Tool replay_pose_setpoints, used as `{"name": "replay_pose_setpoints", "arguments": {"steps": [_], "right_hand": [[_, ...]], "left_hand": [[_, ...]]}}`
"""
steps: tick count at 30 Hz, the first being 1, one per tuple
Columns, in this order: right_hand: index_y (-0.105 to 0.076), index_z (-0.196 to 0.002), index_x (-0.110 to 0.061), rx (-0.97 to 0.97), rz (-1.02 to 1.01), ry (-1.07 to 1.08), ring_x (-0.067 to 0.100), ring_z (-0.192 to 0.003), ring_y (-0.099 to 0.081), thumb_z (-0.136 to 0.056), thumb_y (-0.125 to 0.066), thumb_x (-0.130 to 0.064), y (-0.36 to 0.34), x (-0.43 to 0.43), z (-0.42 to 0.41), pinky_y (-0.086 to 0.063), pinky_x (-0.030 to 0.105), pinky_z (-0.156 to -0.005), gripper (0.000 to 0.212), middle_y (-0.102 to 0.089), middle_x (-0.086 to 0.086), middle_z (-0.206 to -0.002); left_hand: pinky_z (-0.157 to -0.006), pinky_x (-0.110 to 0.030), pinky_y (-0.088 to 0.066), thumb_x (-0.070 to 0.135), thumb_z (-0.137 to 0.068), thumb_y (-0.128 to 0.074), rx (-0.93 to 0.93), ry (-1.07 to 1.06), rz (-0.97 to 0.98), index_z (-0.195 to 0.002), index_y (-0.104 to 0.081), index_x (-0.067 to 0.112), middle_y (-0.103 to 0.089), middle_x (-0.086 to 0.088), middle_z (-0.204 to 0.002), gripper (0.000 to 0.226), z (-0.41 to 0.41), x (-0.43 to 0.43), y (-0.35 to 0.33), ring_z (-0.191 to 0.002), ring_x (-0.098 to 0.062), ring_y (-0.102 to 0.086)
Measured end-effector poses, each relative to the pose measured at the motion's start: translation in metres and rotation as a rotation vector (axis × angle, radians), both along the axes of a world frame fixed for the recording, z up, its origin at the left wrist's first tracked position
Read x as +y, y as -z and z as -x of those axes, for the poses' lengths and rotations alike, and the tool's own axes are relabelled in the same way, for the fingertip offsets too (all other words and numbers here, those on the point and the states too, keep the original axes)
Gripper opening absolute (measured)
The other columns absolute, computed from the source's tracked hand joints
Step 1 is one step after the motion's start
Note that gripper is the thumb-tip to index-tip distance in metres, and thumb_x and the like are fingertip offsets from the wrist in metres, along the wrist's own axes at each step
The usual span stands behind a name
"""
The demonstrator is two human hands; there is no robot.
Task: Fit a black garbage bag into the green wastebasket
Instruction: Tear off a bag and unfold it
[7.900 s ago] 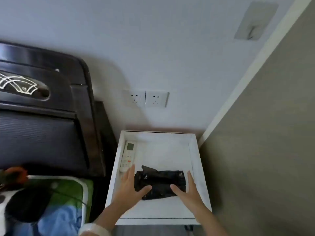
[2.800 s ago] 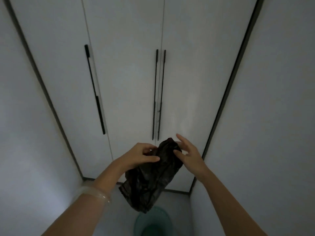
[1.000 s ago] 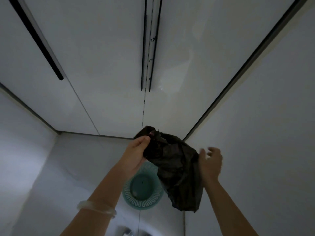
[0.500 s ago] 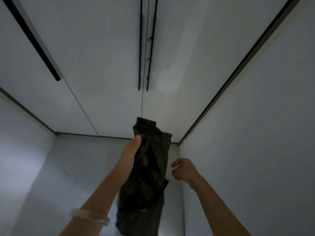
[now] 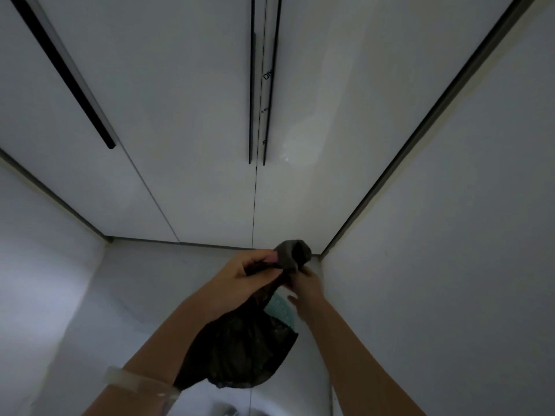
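The black garbage bag (image 5: 240,349) hangs crumpled in front of me, its top end sticking up between my hands. My left hand (image 5: 243,277) pinches the bag's top edge. My right hand (image 5: 303,286) touches the same top edge from the right, fingers curled on the plastic. The green wastebasket (image 5: 280,309) stands on the floor below; only a small piece of its slotted rim shows between the bag and my right wrist. The rest of it is hidden behind the bag.
White wardrobe doors (image 5: 195,115) with long black handles (image 5: 250,85) close off the space ahead. A white wall (image 5: 450,235) runs close along the right, another along the left. The pale floor (image 5: 144,280) is a narrow strip between them.
My right hand has come back up to the bag's top edge beside my left hand. The bag has bunched up shorter, and a bit of the wastebasket rim shows again.
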State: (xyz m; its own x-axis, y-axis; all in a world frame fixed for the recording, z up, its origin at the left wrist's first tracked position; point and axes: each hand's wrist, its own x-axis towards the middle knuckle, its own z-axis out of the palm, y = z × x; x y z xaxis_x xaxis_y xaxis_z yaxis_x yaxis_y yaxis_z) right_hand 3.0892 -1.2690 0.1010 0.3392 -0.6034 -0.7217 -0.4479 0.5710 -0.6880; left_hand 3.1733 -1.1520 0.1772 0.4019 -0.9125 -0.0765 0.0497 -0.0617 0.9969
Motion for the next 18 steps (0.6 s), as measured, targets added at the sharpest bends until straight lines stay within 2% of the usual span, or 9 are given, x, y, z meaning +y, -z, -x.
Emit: {"name": "replay_pose_setpoints", "arguments": {"steps": [2,4,6,7,9,11,12,14,18], "right_hand": [[-0.057,-0.116,0.006,0.164,0.207,0.037,0.034,-0.094,-0.062,-0.086,-0.051,-0.006,0.0,-0.014,0.011,-0.05,0.047,-0.084,0.033,-0.064,0.025,-0.112],[-0.041,-0.133,-0.005,0.445,0.537,-0.207,0.036,-0.118,-0.05,-0.08,-0.06,-0.016,0.002,-0.03,0.026,-0.043,0.052,-0.099,0.057,-0.051,0.023,-0.132],[-0.016,-0.147,-0.022,0.425,0.816,-0.523,0.033,-0.14,-0.023,-0.068,-0.073,-0.031,-0.002,-0.04,0.028,-0.022,0.056,-0.112,0.098,-0.022,0.016,-0.154],[-0.014,-0.147,-0.029,0.375,0.939,-0.712,0.029,-0.144,-0.012,-0.064,-0.075,-0.038,-0.006,-0.041,0.023,-0.01,0.058,-0.113,0.104,-0.012,0.01,-0.158],[-0.046,-0.129,-0.032,0.336,1.073,-0.917,0.024,-0.142,-0.022,-0.069,-0.07,-0.04,-0.014,-0.041,0.013,-0.001,0.06,-0.112,0.065,-0.032,0.002,-0.151],[-0.061,-0.086,-0.027,0.377,1.114,-0.815,0.024,-0.114,-0.057,-0.078,-0.059,-0.022,-0.02,-0.051,0.015,-0.025,0.053,-0.108,0.01,-0.066,0.0,-0.113],[-0.061,-0.08,-0.023,0.395,1.108,-0.73,0.025,-0.1,-0.064,-0.08,-0.055,-0.013,-0.022,-0.058,0.022,-0.04,0.044,-0.097,0.012,-0.07,0.003,-0.099],[-0.069,-0.089,-0.01,0.419,1.038,-0.67,0.03,-0.092,-0.066,-0.081,-0.051,-0.002,-0.021,-0.071,0.037,-0.05,0.036,-0.077,0.021,-0.072,0.013,-0.096],[-0.069,-0.109,-0.006,0.451,1.052,-0.624,0.034,-0.11,-0.054,-0.083,-0.049,0.006,-0.016,-0.075,0.057,-0.05,0.04,-0.087,0.035,-0.059,0.021,-0.116]], "left_hand": [[-0.073,0.0,-0.045,-0.002,-0.087,-0.056,-0.129,-0.14,-0.074,-0.079,-0.073,0.038,-0.074,0.019,-0.076,0.045,-0.011,0.006,0.001,-0.078,0.013,-0.064],[-0.078,-0.002,-0.043,0.001,-0.086,-0.059,-0.401,-0.179,-0.183,-0.088,-0.073,0.023,-0.074,0.005,-0.088,0.027,-0.024,0.008,0.004,-0.083,0.005,-0.064],[-0.08,-0.009,-0.045,0.003,-0.085,-0.059,-0.564,-0.072,-0.222,-0.096,-0.071,0.007,-0.069,0.001,-0.094,0.017,-0.031,0.003,0.005,-0.089,-0.01,-0.064],[-0.08,-0.012,-0.046,0.004,-0.085,-0.06,-0.604,-0.003,-0.213,-0.097,-0.071,0.007,-0.068,0.003,-0.092,0.017,-0.03,-0.001,0.004,-0.088,-0.014,-0.065],[-0.081,-0.022,-0.051,0.015,-0.083,-0.065,-0.617,0.083,-0.207,-0.1,-0.071,0.011,-0.071,0.003,-0.091,0.019,-0.025,-0.008,0.0,-0.087,-0.015,-0.068],[-0.084,-0.03,-0.053,0.032,-0.081,-0.068,-0.705,0.05,-0.3,-0.109,-0.067,0.022,-0.074,0.001,-0.099,0.03,-0.031,-0.006,0.004,-0.091,-0.015,-0.068],[-0.084,-0.033,-0.053,0.034,-0.081,-0.066,-0.809,0.009,-0.388,-0.113,-0.063,0.025,-0.073,0.0,-0.103,0.034,-0.038,0.0,0.01,-0.093,-0.017,-0.067],[-0.079,-0.036,-0.051,0.02,-0.083,-0.058,-0.993,-0.061,-0.585,-0.117,-0.055,0.021,-0.068,-0.005,-0.109,0.034,-0.049,0.015,0.023,-0.097,-0.024,-0.063],[-0.074,-0.043,-0.052,0.005,-0.086,-0.048,-1.016,-0.163,-0.817,-0.115,-0.051,0.007,-0.052,-0.015,-0.114,0.03,-0.057,0.032,0.042,-0.099,-0.032,-0.056]]}}
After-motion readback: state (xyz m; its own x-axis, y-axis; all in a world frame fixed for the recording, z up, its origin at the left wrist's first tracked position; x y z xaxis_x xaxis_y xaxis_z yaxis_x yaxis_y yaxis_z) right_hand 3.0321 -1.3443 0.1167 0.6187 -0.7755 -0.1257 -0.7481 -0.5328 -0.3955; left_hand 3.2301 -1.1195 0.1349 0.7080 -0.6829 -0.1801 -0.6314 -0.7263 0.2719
